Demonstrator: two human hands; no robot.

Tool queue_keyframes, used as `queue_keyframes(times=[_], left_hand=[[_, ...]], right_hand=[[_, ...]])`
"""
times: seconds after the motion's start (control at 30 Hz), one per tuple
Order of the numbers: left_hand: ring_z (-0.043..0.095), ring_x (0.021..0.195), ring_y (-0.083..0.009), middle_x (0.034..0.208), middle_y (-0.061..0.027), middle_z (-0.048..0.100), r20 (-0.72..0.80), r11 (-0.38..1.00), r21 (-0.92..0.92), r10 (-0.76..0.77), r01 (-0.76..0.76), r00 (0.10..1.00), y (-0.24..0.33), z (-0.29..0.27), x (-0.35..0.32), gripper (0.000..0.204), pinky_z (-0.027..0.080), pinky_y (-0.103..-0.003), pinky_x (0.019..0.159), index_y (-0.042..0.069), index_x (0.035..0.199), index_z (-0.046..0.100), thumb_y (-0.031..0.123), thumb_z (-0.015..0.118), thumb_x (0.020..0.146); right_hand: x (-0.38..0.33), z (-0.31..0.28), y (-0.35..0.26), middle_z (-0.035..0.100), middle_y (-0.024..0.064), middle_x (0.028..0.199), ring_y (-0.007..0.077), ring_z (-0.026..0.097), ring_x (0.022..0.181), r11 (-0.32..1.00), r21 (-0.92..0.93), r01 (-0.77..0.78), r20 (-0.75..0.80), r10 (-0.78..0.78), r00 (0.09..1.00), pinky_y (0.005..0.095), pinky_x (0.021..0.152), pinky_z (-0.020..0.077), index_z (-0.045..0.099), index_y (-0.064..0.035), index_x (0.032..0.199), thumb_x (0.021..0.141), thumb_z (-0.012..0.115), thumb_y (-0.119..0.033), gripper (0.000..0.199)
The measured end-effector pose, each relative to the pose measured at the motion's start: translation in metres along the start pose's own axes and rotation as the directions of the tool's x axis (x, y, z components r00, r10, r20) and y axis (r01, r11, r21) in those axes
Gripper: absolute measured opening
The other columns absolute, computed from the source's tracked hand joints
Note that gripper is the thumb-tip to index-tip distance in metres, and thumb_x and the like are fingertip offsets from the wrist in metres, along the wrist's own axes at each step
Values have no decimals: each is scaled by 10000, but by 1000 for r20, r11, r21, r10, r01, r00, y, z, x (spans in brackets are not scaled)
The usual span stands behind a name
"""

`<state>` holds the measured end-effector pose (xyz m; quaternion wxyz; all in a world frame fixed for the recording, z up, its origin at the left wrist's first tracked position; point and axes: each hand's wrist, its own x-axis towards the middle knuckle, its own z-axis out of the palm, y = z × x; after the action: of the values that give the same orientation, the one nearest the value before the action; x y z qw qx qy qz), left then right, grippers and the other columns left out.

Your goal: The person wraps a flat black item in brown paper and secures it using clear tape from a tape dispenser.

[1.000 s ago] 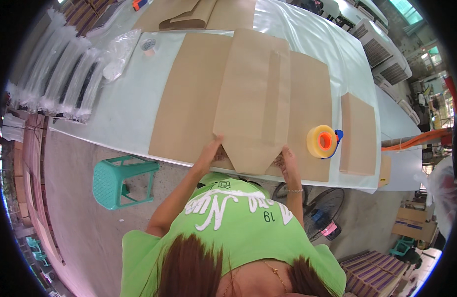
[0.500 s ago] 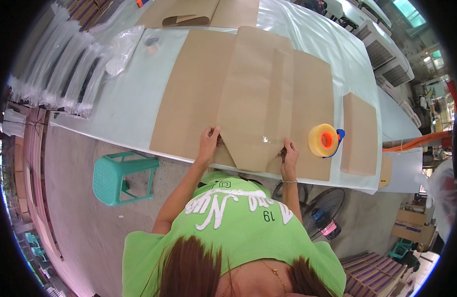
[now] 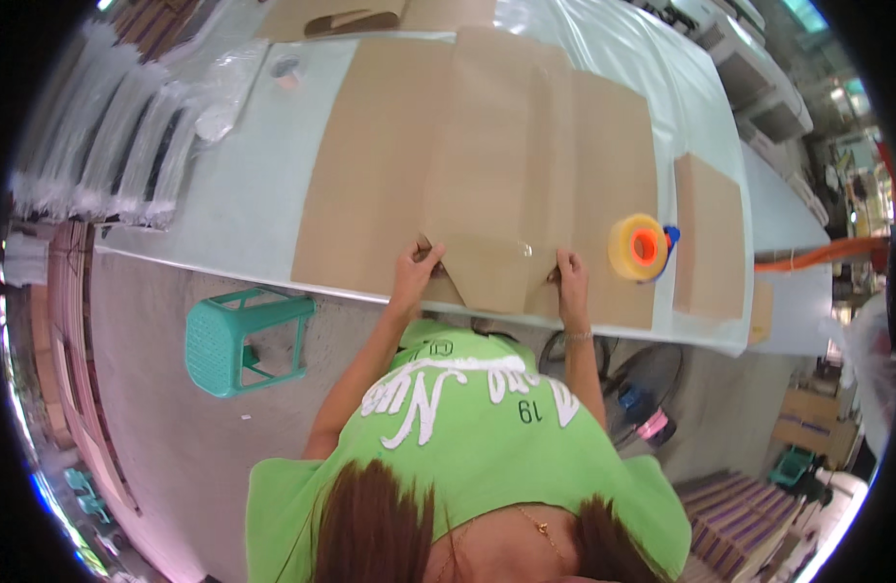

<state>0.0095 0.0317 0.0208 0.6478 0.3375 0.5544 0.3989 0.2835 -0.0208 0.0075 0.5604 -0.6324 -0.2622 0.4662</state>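
Note:
A long folded piece of brown kraft paper (image 3: 496, 146) lies lengthwise in front of me on a flat brown sheet (image 3: 370, 155). Its near end narrows, with a slanted fold on the left, and a shiny bit of clear tape sits near its right side. My left hand (image 3: 416, 279) pinches the left edge of this near end, a small paper corner poking up by the fingers. On the opposite edge, my right hand (image 3: 572, 285) pinches with thumb and fingers. A roll of clear tape (image 3: 636, 249) with an orange core and blue cutter stands right of my right hand.
Farther right lies a brown paper stack (image 3: 708, 238). Plastic-wrapped bundles (image 3: 108, 146) fill the far left, near a small roll (image 3: 287, 72). More brown paper (image 3: 438, 14) lies at the back. A green stool (image 3: 244, 340) and a fan (image 3: 647, 384) stand below the table edge.
The whole view has shifted slightly, so the table things appear higher. Both hands keep their hold on the folded paper; a paper corner now sticks up beside my left fingers.

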Motion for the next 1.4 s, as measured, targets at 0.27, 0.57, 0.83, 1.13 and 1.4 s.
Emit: queue_keyframes(times=[0.27, 0.57, 0.83, 1.13, 1.4], left_hand=[[605, 851, -147, 955, -87, 640, -40, 959, 263, 117, -102, 992, 17, -25, -2, 351, 500, -296, 748, -3, 1089, 593, 250, 713, 876], [532, 1124, -331, 1203, -150, 571, 437, 222, 645, 679, -732, 591, 116, 47, 103, 373, 415, -429, 968, 7, 1220, 544, 223, 615, 924], [303, 1410, -314, 1543, -157, 296, 680, -57, 639, 509, -767, 528, 77, 98, 162, 660, 225, -453, 1163, 19, 1479, 306, 458, 407, 997], [238, 1444, -302, 1590, -142, 180, 817, -197, 557, 305, -807, 489, 59, 60, 99, 703, 173, -472, 1181, 43, 1525, 183, 459, 389, 997], [217, 1456, -258, 1592, -90, 201, 879, -342, 475, 216, -811, 425, 51, 39, 80, 747, 171, -502, 1178, 90, 1535, 186, 516, 419, 967]], right_hand=[[31, -15, -69, 632, 140, 650, 266, 618, 610, 594, -802, 62, -5, -111, 994, 374, 598, 462, 663, -32, 809, 918, 590, -305, 303], [162, 75, -101, 459, 54, 1450, 295, 398, 1350, 58, -678, 733, 542, -635, 551, 426, 1090, 328, 513, -173, 1359, 966, 524, -303, 414], [180, 102, -65, 274, 101, 1562, 282, 225, 1447, -101, -614, 783, 736, -430, 522, 433, 1192, 194, 297, -35, 1477, 1019, 353, -383, 578], [108, 75, -58, 260, 136, 1564, 262, 226, 1451, -149, -535, 832, 821, -322, 471, 406, 1201, 184, 278, 15, 1480, 1028, 332, -405, 620], [78, 58, -61, 238, 111, 1575, 247, 209, 1459, -169, -482, 860, 867, -238, 439, 404, 1207, 167, 242, -16, 1503, 1012, 365, -444, 663]])
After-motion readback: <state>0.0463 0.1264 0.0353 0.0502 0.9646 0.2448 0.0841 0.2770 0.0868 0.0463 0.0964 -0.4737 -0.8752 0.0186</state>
